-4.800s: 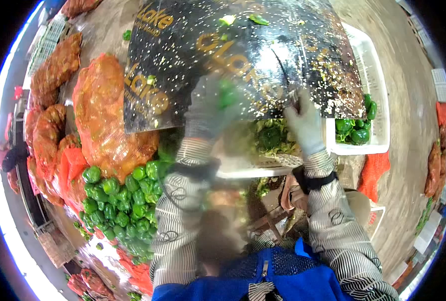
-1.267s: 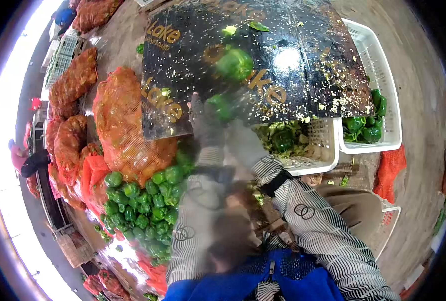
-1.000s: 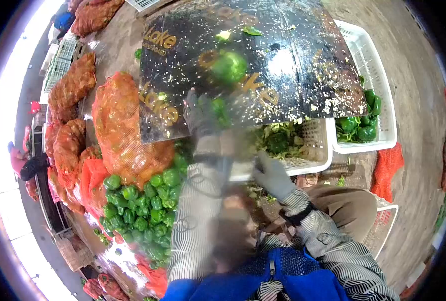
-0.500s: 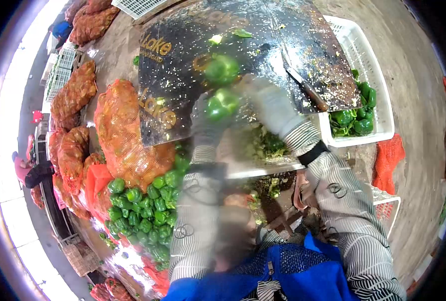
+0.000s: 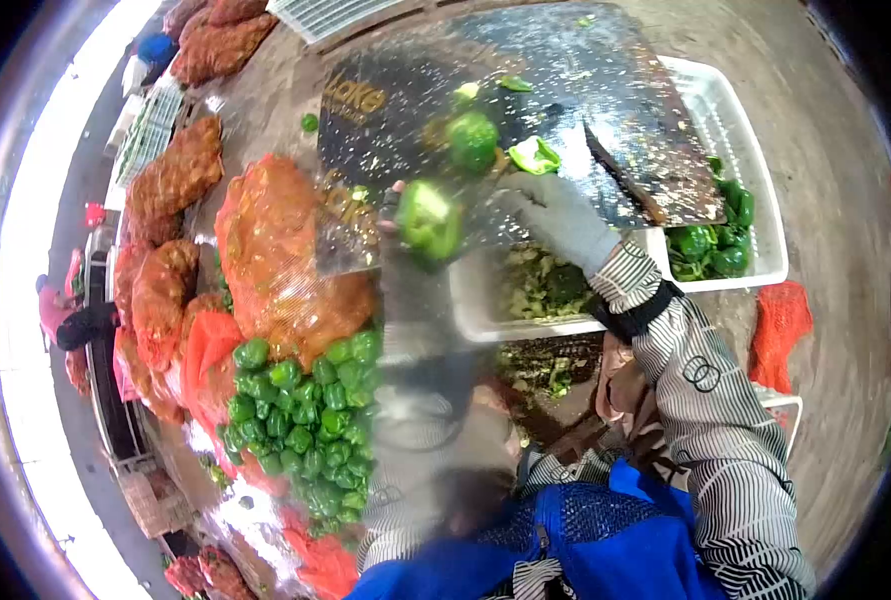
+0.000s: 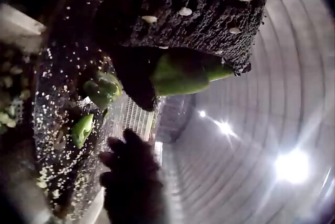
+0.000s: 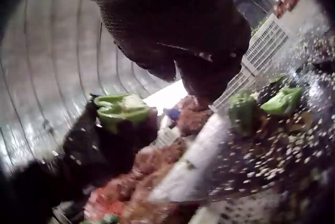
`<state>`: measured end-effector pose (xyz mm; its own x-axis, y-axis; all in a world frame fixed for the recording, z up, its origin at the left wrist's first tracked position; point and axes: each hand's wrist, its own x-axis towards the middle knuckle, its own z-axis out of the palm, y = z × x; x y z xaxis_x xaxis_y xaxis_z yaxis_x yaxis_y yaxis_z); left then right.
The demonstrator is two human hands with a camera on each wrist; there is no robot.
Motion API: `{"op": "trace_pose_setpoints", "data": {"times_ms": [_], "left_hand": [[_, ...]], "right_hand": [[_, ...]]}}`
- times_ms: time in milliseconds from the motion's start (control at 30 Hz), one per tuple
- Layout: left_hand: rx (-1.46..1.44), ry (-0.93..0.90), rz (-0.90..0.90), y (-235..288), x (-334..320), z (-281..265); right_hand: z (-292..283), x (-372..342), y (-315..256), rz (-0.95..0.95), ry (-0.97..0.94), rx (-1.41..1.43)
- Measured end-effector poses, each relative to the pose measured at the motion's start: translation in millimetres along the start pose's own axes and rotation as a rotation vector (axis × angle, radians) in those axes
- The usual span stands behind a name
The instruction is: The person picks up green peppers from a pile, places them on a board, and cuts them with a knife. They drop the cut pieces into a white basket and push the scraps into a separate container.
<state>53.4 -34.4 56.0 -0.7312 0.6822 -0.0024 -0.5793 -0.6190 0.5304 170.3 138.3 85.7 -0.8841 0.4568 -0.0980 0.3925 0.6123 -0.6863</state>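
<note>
My gloved left hand (image 5: 405,268), partly blurred, grips a green bell pepper (image 5: 430,222) with its pale inside exposed, over the board's front edge. In the left wrist view that pepper (image 6: 180,77) sticks out from under the seed-flecked glove. My right hand (image 5: 563,218) hovers beside it, fingers loosely bent, holding nothing. Just beyond those fingers lies a cut pepper piece (image 5: 535,155) on the dark board (image 5: 405,75), near a whole pepper (image 5: 472,140). A knife (image 5: 620,175) rests on the board to the right, its handle towards me.
White seeds litter the board. Below its front edge a white crate (image 5: 465,310) holds green scraps; another white crate (image 5: 765,200) with peppers stands at the right. On the left are a heap of green peppers (image 5: 305,425) and full orange mesh sacks (image 5: 275,265).
The right hand held the knife at first; the knife now lies on the board. A cut pepper piece has appeared there since half a second ago, and the left hand's pepper shows its inside.
</note>
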Motion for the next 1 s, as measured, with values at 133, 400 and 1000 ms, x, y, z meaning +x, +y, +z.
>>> {"op": "trace_pose_setpoints", "data": {"times_ms": [133, 400, 1000], "left_hand": [[0.588, -0.113, 0.189, -18.9, -40.0, 115.5], [0.360, -0.208, -0.321, -49.2, -42.5, 73.6], [1.337, -0.470, 0.123, -48.3, -30.0, 56.3]], "right_hand": [[-1.7, -43.7, 8.9, -0.263, -0.121, 0.550], [-19.1, -89.8, 10.4, -0.258, -0.054, 0.437], [-19.5, -84.2, 19.3, -0.138, -0.331, 0.803]]}}
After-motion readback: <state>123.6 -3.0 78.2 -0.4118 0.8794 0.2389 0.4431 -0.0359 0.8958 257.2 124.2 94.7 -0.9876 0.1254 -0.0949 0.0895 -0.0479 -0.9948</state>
